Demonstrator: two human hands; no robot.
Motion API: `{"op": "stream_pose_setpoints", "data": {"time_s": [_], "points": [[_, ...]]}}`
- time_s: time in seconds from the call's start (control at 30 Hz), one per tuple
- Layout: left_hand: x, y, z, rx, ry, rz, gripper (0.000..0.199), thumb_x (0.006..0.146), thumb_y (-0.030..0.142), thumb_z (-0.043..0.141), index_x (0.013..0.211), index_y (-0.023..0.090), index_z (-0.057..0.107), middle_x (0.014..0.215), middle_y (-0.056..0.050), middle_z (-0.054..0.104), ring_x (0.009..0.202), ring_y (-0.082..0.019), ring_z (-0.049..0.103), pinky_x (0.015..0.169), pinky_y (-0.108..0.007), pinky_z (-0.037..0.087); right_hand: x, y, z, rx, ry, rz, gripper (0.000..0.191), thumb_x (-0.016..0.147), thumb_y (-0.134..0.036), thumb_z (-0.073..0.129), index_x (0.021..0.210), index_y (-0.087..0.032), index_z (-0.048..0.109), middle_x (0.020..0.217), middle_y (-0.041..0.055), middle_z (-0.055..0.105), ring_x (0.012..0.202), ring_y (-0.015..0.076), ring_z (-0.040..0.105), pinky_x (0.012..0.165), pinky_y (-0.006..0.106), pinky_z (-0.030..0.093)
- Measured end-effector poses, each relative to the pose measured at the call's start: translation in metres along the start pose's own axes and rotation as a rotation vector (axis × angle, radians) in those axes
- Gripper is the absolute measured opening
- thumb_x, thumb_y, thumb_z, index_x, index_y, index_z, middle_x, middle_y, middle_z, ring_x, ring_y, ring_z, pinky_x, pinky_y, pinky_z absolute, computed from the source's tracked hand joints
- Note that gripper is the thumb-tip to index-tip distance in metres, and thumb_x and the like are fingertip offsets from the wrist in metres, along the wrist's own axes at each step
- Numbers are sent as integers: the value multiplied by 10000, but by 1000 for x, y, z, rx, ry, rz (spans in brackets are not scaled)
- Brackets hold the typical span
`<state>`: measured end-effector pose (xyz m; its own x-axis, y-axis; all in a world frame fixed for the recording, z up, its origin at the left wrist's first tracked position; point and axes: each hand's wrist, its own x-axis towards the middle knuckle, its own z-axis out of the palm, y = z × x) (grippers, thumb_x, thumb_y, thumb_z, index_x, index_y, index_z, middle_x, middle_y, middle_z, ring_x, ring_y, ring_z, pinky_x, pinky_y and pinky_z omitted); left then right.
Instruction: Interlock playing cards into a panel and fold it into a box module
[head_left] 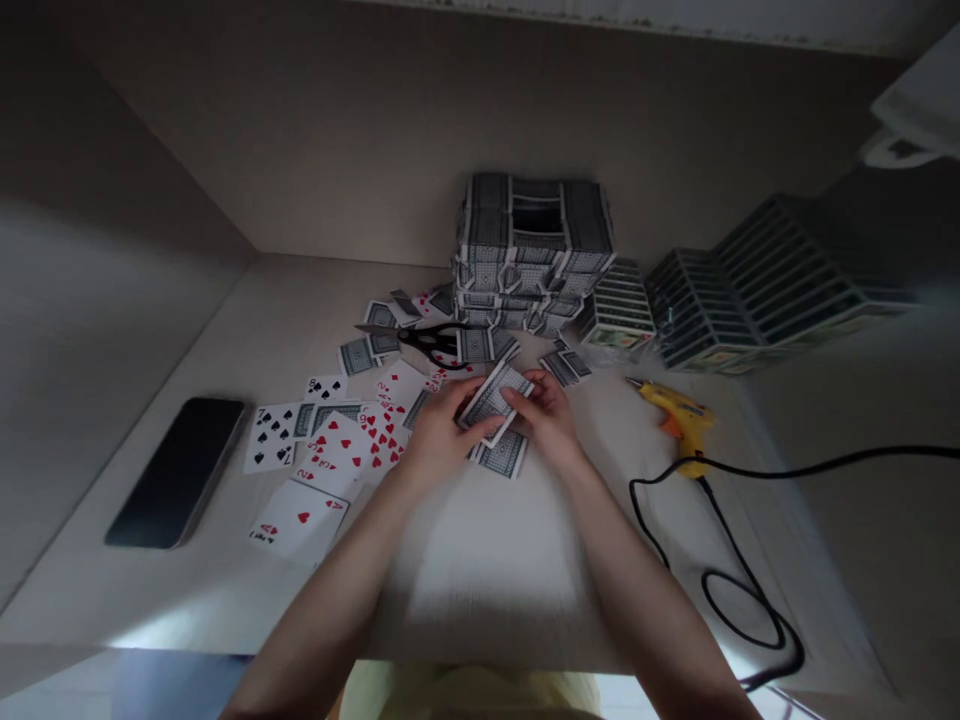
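Note:
Both my hands grip patterned playing cards (495,402), held back side up above the table. My left hand (444,425) has its thumb across the lower edge, with the fingers behind. From the other side, my right hand (549,415) pinches them, thumb on top. How many cards are in the grip I cannot tell. Beneath them another face-down card (504,455) lies on the table. Beyond my hands are black-handled scissors (420,340), partly covered by cut card pieces (475,345). A box-like structure built of cards (534,250) stands at the back.
Face-up cards (330,450) spread to the left, beside a dark phone (178,472). On the right lie a yellow glue gun (684,420) and its looping black cable (724,520). Stacked card packs (757,285) stand along the back right. Walls enclose the table.

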<state>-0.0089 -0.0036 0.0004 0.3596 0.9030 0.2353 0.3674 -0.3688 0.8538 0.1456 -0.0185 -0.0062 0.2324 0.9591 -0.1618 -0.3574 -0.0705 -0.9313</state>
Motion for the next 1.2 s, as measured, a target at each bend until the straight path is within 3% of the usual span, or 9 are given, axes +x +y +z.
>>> {"op": "stream_pose_setpoints", "data": {"time_s": [0.1,0.2,0.27,0.4,0.6,0.77,0.93,1.1,1.2], "points": [[1,-3,0,-295,-29,-179,512,751,349,635,1215,211,470,777,-19,629,695,-172,620,637,-312,510,-2,1,-1,-47,-96,86,292,609,-384,756,684,-209,535,594,-48,561,521,114,499,486,246,412],[3,-4,-4,-504,-91,-268,693,727,305,648,1343,245,337,727,7,617,645,-170,623,564,-290,504,-4,2,-1,-64,-126,106,324,692,-511,658,640,-204,571,528,-36,537,465,114,472,447,254,395],[5,-4,-7,-565,-87,-302,675,715,292,648,1330,257,373,721,10,614,641,-170,624,549,-284,498,-2,2,-1,-27,-110,122,361,727,-564,594,684,-206,608,557,-16,574,485,125,508,469,265,429],[12,-9,-13,-614,106,-398,466,664,270,680,1104,216,537,597,47,544,524,-120,562,482,-233,452,5,-2,-1,55,-147,182,279,677,-458,698,786,-206,652,717,10,662,604,125,599,598,272,504],[19,-12,-13,-768,329,-501,460,559,247,733,891,209,416,632,71,571,541,-102,571,514,-240,500,15,-9,8,211,-245,285,299,695,-285,701,985,-228,654,1026,16,673,843,127,632,716,251,515],[19,-11,-15,-832,419,-538,478,576,221,725,935,210,409,593,97,536,533,-90,572,516,-228,513,25,-12,22,175,-254,318,344,687,-262,692,1028,-244,647,1012,4,676,806,139,629,618,259,527],[19,-11,-20,-904,379,-547,419,584,229,734,962,154,569,753,7,640,622,-101,612,577,-240,531,31,-10,34,113,-164,303,396,651,-273,688,1043,-239,645,818,-21,681,612,111,586,468,216,453],[19,-11,-27,-1050,348,-629,290,567,163,739,835,129,632,775,-28,680,674,-115,635,668,-243,525,25,-10,32,-86,99,118,296,661,-419,665,836,-181,667,531,-58,537,403,70,419,334,192,267],[19,-14,-29,-1157,366,-667,221,574,103,713,772,144,623,765,-18,686,686,-112,641,673,-228,523,18,-12,24,-126,223,-10,288,620,-437,710,707,-197,577,520,-77,489,384,62,397,337,201,251]]}}
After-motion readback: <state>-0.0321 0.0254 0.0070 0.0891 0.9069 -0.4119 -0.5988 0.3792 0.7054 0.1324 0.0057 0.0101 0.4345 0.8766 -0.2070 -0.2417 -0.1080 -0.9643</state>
